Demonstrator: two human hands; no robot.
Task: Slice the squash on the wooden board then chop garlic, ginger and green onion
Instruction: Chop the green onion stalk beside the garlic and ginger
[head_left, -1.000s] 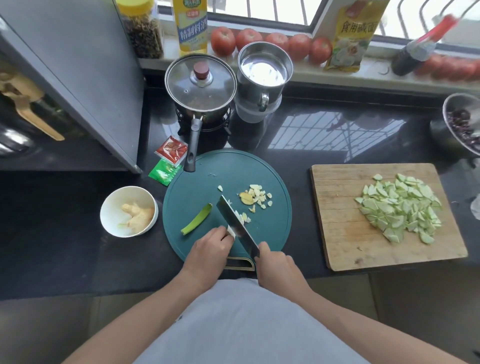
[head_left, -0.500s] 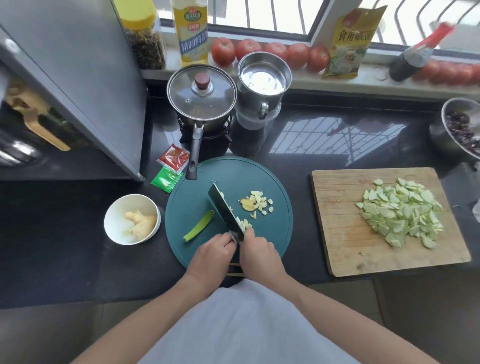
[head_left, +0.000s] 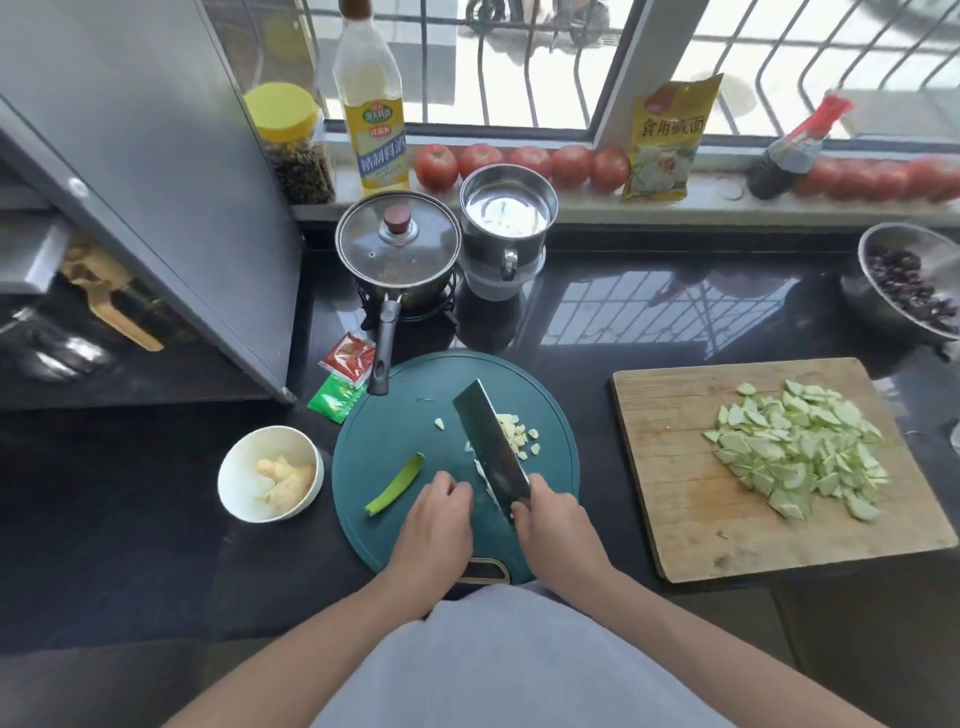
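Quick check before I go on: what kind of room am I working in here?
Most likely a home kitchen: a lidded saucepan on a gas burner, a round green cutting board, and red tomatoes lining the windowsill.

The person wears a plain pale lavender-grey top (head_left: 498, 660), smooth and without print, filling the lower middle of the view. Both forearms are bare to the frame's edge, with no sleeves, watch, rings or gloves visible on the left hand (head_left: 434, 517) or right hand (head_left: 553, 522).

I see a glossy black countertop (head_left: 649, 322), a worn matt wooden board (head_left: 670, 499), a smooth matt green round cutting board (head_left: 384, 441), a shiny metal pot (head_left: 506, 218), and a saucepan's glass lid (head_left: 397, 236).
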